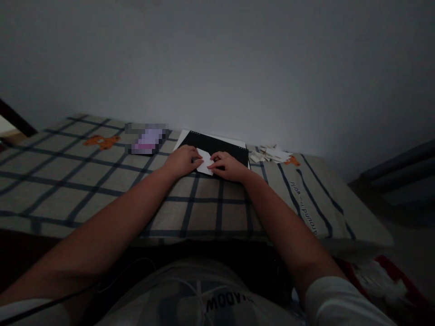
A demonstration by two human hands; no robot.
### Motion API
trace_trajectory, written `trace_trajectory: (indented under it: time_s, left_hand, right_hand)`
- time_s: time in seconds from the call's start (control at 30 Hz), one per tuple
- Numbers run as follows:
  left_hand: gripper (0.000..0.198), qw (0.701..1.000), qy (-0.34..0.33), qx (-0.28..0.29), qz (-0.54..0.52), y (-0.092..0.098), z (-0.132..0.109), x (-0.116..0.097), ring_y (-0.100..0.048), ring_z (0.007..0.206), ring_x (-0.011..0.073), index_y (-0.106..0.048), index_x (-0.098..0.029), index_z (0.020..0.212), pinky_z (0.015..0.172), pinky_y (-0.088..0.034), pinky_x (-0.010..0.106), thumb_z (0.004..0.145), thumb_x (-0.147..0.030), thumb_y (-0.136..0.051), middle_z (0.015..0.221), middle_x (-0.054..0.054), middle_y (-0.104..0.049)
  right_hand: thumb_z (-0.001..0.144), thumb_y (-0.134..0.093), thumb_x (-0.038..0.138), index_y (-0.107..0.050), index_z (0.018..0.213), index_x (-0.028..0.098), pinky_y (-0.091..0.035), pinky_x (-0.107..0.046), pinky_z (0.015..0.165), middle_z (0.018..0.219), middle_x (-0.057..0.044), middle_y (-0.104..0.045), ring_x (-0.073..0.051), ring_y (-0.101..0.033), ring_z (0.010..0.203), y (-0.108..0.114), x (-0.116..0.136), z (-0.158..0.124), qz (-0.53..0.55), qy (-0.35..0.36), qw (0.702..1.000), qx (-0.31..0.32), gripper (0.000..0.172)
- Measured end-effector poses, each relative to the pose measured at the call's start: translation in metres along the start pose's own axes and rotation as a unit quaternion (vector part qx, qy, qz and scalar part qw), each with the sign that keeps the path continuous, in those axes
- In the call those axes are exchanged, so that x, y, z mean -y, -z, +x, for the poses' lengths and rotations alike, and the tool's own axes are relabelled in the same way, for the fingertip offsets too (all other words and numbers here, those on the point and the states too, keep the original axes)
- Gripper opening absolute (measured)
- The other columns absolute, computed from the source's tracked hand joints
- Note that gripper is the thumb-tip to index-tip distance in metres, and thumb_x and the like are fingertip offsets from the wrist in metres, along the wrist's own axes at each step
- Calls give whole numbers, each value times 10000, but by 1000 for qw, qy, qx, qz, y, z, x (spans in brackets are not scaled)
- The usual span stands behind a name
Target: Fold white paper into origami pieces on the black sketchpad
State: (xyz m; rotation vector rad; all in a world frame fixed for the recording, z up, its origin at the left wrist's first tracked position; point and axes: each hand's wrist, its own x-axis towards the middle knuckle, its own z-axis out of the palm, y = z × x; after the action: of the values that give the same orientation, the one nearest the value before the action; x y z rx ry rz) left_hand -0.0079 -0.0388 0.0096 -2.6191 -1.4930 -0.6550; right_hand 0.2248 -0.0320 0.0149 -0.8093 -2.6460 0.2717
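Note:
A small white piece of paper point(205, 159) lies over a black sheet or board point(217, 143), whose far edge shows small white marks. My left hand point(182, 160) grips the paper's left side between thumb and fingers. From the other side, my right hand point(228, 165) pinches its right edge. Both hands rest low over the black board, with their fingertips close together. White sheets point(183, 135) stick out from under the board at its far left and right edges.
A checked tablecloth point(200, 213) covers the table, which meets a plain wall point(217, 68). Left of the board lies a purple, pixelated phone-like object point(148, 139). A loose heap of white paper pieces point(272, 154) sits to its right. The table's front edge is near my body.

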Motion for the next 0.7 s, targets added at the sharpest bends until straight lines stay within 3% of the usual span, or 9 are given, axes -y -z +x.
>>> trace_trajectory:
  time_s: [0.27, 0.5, 0.7]
  left_hand:
    - [429, 1000, -13, 8, -25, 1, -2, 4, -619, 1128, 266, -761, -181, 1082, 981, -479, 393, 875, -494, -553, 1180, 100, -705]
    - [407, 997, -56, 13, -41, -2, -1, 13, -620, 1134, 256, -751, -203, 1118, 997, -473, 402, 888, -473, -550, 1205, 91, -702]
    - [339, 993, -92, 26, -65, -5, 0, 17, -614, 1150, 231, -756, -224, 1100, 1030, -457, 400, 918, -406, -534, 1217, 71, -705]
  right_hand:
    - [801, -760, 424, -712, 1195, 234, -400, -431, 988, 1321, -110, -596, -277, -515, 1212, 5, 4, -2, -5, -17, 999, 32, 440]
    - [822, -730, 451, -729, 1142, 203, -393, -364, 915, 1167, -99, -646, -243, -537, 1082, 0, 11, 2, -34, -7, 999, 23, 405]
    - [888, -641, 363, -750, 1023, 203, -384, -331, 893, 1046, -74, -702, -209, -565, 1010, -3, 12, 4, -29, 21, 999, 8, 236]
